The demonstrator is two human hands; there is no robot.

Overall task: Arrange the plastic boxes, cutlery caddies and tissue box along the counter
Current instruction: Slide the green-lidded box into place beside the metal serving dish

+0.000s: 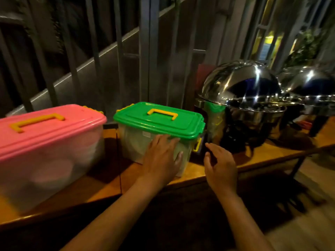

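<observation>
A clear plastic box with a green lid [157, 122] and a yellow handle stands on the wooden counter [195, 171]. My left hand [161, 158] lies flat against its front wall, fingers spread. My right hand [220, 165] hovers just right of the box's near corner, fingers apart and holding nothing. To the left stands a larger clear box with a pink lid [47, 127] and a yellow handle; pale round shapes show through its wall. No cutlery caddies or tissue box are in view.
Two shiny domed chafing dishes [243, 98] [311, 87] stand on the counter right of the green box. A dark metal railing [145, 51] runs behind the counter. The counter's front edge is near my forearms, with pale floor [308, 223] at lower right.
</observation>
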